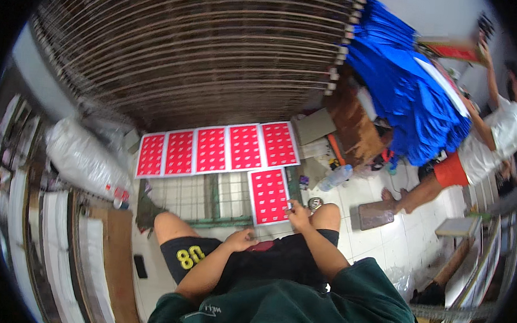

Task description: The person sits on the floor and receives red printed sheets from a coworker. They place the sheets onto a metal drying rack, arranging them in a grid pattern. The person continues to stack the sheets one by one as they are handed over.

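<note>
A red sheet (269, 195) with white edges and rows of small white print lies on the near right part of a wire rack. At its right edge my right hand (298, 217) pinches the border with thumb and fingers. My left hand (241, 241) is low over my lap, fingers loosely bent and apart, nothing visible in it; a dark red patch (261, 245) shows beside it. Beyond, several matching red sheets (211, 149) lie side by side in a row along the rack's far side. The single sheet touches the row's near edge at the right.
The green-framed wire rack (180, 195) spans the space before my knees. A tall stack of racks (194, 53) rises behind. Left stands a plastic-wrapped bundle (86, 155); right are a plastic bottle (335, 177), blue cloth (397, 81) and another person (496, 136) near a low stool (376, 215).
</note>
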A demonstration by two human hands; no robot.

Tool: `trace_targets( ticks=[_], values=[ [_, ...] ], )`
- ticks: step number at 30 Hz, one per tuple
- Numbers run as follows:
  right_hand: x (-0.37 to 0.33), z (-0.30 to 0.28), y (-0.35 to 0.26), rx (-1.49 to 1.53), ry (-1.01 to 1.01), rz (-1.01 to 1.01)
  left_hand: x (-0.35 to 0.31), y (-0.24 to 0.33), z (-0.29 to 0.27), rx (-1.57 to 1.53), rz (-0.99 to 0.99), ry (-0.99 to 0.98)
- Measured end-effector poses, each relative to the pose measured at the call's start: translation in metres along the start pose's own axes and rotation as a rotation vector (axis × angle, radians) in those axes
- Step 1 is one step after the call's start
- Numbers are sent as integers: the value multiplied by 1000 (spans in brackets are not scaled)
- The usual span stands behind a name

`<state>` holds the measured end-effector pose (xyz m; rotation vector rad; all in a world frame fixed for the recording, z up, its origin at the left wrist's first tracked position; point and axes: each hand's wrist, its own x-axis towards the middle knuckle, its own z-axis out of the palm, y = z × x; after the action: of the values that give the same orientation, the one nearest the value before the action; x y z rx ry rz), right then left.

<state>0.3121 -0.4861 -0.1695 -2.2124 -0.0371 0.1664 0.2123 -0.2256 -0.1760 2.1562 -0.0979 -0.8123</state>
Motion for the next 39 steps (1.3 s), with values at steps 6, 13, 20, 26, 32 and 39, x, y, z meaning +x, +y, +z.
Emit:
trace_targets(
  ticks=[6,13,20,26,32,39],
  values=[
    [1,-19,-19,386,76,4,1,18,-4,21,-25,-56],
    [-2,-111,-58,824,188,-10,-14,29,-15,38,-40,-28],
    [2,-215,-97,854,422,-200,-13,24,-11,9,-54,-14],
    [1,-273,-116,906,529,-228,-12,28,-10,24,-80,18],
    [9,-325,-115,929,633,-311,-8,24,-8,83,-51,41],
    [9,-374,-136,977,687,-421,-12,23,-9,73,-58,61]
  ],
)
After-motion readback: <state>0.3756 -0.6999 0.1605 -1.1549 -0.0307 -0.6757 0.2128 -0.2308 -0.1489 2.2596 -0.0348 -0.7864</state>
